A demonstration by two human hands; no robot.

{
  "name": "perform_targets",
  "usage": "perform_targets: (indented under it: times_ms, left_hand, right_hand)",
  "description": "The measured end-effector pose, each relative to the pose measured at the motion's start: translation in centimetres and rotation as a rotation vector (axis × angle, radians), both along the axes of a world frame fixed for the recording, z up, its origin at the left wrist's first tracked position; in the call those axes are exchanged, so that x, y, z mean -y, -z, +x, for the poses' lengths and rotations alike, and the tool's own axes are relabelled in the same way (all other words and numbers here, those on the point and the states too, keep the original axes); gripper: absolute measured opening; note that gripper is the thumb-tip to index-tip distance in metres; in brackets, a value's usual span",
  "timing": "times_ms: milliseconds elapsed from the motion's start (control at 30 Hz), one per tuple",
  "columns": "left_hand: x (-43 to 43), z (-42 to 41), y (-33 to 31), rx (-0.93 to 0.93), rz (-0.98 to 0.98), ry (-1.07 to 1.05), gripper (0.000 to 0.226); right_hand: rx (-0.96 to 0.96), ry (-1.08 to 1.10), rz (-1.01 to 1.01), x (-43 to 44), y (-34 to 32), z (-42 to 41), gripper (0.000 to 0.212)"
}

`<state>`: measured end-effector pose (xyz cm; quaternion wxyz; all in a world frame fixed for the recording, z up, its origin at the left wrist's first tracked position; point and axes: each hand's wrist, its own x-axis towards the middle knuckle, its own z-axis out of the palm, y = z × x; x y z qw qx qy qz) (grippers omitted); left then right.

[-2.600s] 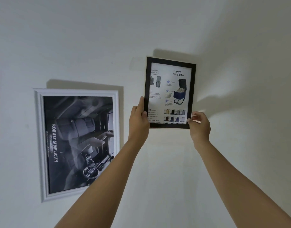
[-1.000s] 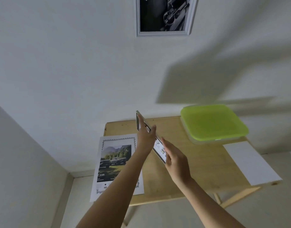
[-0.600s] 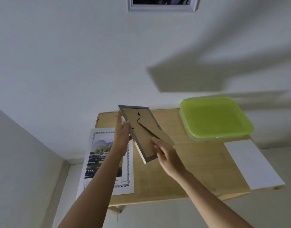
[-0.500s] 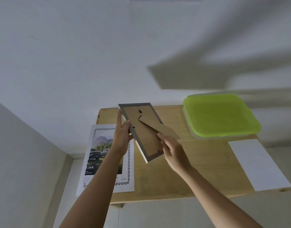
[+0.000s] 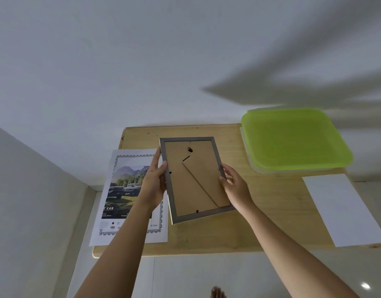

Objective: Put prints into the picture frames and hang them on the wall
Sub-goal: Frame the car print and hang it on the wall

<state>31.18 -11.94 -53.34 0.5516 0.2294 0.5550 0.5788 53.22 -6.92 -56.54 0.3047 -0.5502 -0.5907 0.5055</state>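
Observation:
A small grey-edged picture frame is held over the wooden table with its brown backing board and fold-out stand facing me. My left hand grips its left edge, thumb on the back. My right hand grips its right edge, thumb on the backing board. A print of trucks before mountains lies flat on the table's left side, partly under my left arm.
A lime-green square tray sits at the table's back right. A blank white sheet lies near the right edge, overhanging it. White walls stand behind and to the left. My foot shows on the tiled floor below.
The frame came down from the wall and was flipped back side up. In the last half second it settled flatter and lower over the table, and my right hand shifted to its right edge.

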Motion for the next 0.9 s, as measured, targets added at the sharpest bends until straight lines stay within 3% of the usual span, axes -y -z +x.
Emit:
perform_targets:
  times_ms: [167,433,633,900]
  left_hand:
    - [0.3,1.4,1.3,-0.060,-0.045,0.007,0.045]
    - [2.1,5.5,4.7,-0.304,-0.166,-0.076,0.044]
    - [2.1,6.8,6.7,-0.485,-0.206,0.002,0.044]
    - [3.0,7.5,7.7,-0.569,-0.158,-0.037,0.040]
  right_hand:
    - [-0.184,0.183,-0.100,0.5,0.7,0.7,0.039]
    - [-0.114,0.308,-0.097,3.0,2.2,3.2,0.039]
    - [0.041,0.348,-0.066,4.3,3.6,4.6,0.037]
    - [0.284,0.281,0.097,4.5,4.1,5.3,0.039]
